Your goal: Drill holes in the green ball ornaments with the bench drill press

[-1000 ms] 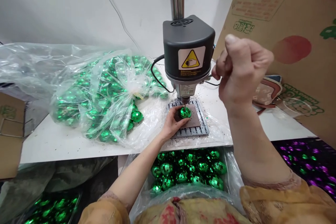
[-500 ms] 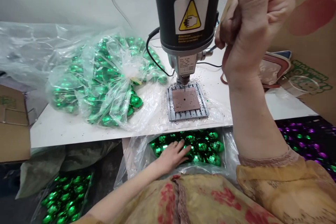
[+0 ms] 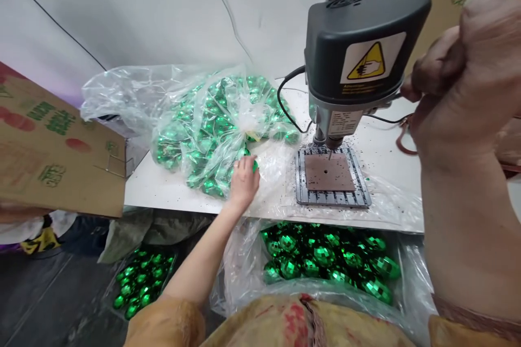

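Note:
My left hand point(image 3: 244, 179) is at the mouth of a clear plastic bag point(image 3: 203, 119) of shiny green faceted balls on the table. Its fingers are curled round a green ball point(image 3: 255, 165), which shows only in part beside them. At the upper right, my right hand point(image 3: 468, 59) is closed round the feed handle of a small bench drill press point(image 3: 362, 49); the fist hides most of the handle. The drill bit point(image 3: 330, 155) hangs above a brown square plate point(image 3: 321, 183) with a small hole, lying on the slotted metal base point(image 3: 334, 200). No ball sits under the bit.
Below the table edge, a plastic-lined container holds more green balls point(image 3: 323, 255). Another batch of green balls point(image 3: 142, 282) stands lower left. A cardboard box point(image 3: 61, 146) is at the left, another point(image 3: 439, 16) behind my right hand. Dark shavings and a power cord point(image 3: 280, 100) surround the drill.
My left hand has gone from the green balls below the table up to the bag on the table. My right hand stays on the handle. The view has swung left.

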Available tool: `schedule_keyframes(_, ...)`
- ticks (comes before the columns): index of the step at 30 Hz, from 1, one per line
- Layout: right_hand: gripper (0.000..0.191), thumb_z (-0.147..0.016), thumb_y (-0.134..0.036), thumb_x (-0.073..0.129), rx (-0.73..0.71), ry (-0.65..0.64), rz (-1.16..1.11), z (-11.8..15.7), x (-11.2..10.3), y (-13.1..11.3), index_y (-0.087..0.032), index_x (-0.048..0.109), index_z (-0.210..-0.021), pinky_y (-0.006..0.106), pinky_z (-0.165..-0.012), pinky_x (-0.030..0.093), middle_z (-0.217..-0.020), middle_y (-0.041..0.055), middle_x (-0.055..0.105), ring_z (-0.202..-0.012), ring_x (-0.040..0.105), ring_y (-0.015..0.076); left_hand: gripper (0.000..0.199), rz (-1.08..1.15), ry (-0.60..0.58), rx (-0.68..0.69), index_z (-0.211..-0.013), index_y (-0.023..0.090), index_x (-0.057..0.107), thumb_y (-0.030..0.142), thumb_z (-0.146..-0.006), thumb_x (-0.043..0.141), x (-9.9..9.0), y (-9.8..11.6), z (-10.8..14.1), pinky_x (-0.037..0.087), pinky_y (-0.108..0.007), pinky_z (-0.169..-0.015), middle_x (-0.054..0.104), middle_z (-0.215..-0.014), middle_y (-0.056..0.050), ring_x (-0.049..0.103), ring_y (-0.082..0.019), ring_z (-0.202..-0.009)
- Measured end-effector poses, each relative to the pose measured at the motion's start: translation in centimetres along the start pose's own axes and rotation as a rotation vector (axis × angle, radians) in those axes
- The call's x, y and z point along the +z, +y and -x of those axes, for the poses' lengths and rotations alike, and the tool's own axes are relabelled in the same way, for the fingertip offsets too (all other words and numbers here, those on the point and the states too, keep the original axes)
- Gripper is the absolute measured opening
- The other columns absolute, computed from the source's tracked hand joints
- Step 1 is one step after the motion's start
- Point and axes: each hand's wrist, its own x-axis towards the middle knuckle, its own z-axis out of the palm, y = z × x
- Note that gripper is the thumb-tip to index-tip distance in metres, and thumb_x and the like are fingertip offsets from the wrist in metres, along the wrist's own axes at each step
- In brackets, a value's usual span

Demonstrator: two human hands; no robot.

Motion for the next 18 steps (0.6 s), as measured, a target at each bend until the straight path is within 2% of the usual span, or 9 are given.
schedule_keyframes(2,0.039,-0.083,-0.022,0.066,-0.012,-0.016,0.019,0.1,0.1,-0.3,-0.026,0.046,-0.049,0.036,-0.038,0.020,-0.043,-0.0048,0.031,-0.037,0.029,0.0091,0.033,-0.122,-0.158,-0.127,-0.117,0.017,0.065,0.014,-0.085,0.067,0.3,-2.4,-1.7,0.051,-0.057,-0.099,0.068,-0.107,-0.016,0.063,-0.037,-0.111)
schedule_keyframes(4,0.041,-0.085,-0.020,0.062,-0.042,-0.022,0.028,0.2,0.2,-0.5,-0.026,0.044,-0.049,0.036,-0.037,0.018,-0.042,-0.0049,0.030,-0.035,0.027,0.0093,0.033,-0.147,-0.267,-0.116,-0.114,0.019,0.068,0.014,-0.081,0.072,0.3,-3.5,-2.3,0.047,-0.061,-0.103,0.068,-0.106,-0.015,0.061,-0.039,-0.115)
schedule_keyframes(6,0.040,-0.086,-0.019,0.059,-0.045,-0.033,0.044,0.3,0.3,-0.6,-0.024,0.042,-0.050,0.035,-0.037,0.018,-0.041,-0.0053,0.030,-0.035,0.027,0.0089,0.031,-0.045,-0.262,-0.055,-0.111,0.022,0.069,0.017,-0.081,0.075,-0.1,-3.2,-2.4,0.046,-0.059,-0.105,0.066,-0.107,-0.012,0.061,-0.036,-0.115)
schedule_keyframes(8,0.040,-0.086,-0.017,0.057,-0.062,-0.035,0.049,0.3,0.5,-0.7,-0.024,0.040,-0.051,0.033,-0.037,0.018,-0.042,-0.0062,0.029,-0.034,0.027,0.0081,0.032,0.182,-0.168,-0.043,-0.113,0.024,0.069,0.027,-0.082,0.078,-0.6,-1.7,-2.3,0.053,-0.049,-0.098,0.063,-0.108,-0.009,0.063,-0.030,-0.109)
schedule_keyframes(10,0.039,-0.086,-0.016,0.057,-0.081,-0.026,0.046,0.3,0.6,-0.8,-0.023,0.039,-0.052,0.032,-0.037,0.019,-0.042,-0.0070,0.028,-0.034,0.028,0.0075,0.038,0.486,-0.100,-0.113,-0.118,0.024,0.067,0.042,-0.086,0.077,-0.9,0.6,-2.2,0.058,-0.037,-0.082,0.060,-0.112,-0.008,0.064,-0.023,-0.099)
schedule_keyframes(12,0.041,-0.086,-0.016,0.058,-0.105,-0.019,0.033,0.3,0.7,-0.8,-0.024,0.037,-0.052,0.032,-0.036,0.017,-0.041,-0.0074,0.027,-0.033,0.027,0.0072,0.045,0.784,-0.141,-0.214,-0.124,0.026,0.065,0.055,-0.090,0.069,-0.5,3.3,-2.2,0.058,-0.029,-0.070,0.061,-0.115,-0.008,0.065,-0.018,-0.091)
schedule_keyframes(14,0.041,-0.086,-0.017,0.059,-0.096,-0.022,0.030,0.3,0.7,-0.8,-0.024,0.036,-0.052,0.032,-0.035,0.017,-0.041,-0.0072,0.029,-0.033,0.027,0.0073,0.051,1.003,-0.241,-0.314,-0.131,0.027,0.062,0.062,-0.095,0.059,0.6,5.9,-2.2,0.058,-0.027,-0.066,0.065,-0.116,-0.008,0.065,-0.016,-0.085)
schedule_keyframes(16,0.041,-0.085,-0.019,0.060,-0.083,-0.023,0.030,0.3,0.7,-0.9,-0.023,0.037,-0.052,0.032,-0.036,0.018,-0.042,-0.0071,0.032,-0.034,0.029,0.0072,0.054,1.116,-0.310,-0.400,-0.134,0.026,0.060,0.064,-0.097,0.054,2.4,7.8,-2.4,0.058,-0.027,-0.068,0.069,-0.115,-0.008,0.067,-0.016,-0.086)
schedule_keyframes(18,0.041,-0.085,-0.021,0.062,-0.065,-0.018,0.031,0.2,0.6,-0.9,-0.023,0.039,-0.052,0.030,-0.035,0.018,-0.042,-0.0072,0.033,-0.034,0.031,0.0067,0.055,1.154,-0.328,-0.457,-0.134,0.024,0.060,0.063,-0.096,0.056,4.4,8.8,-2.8,0.059,-0.029,-0.072,0.071,-0.115,-0.008,0.068,-0.018,-0.090)
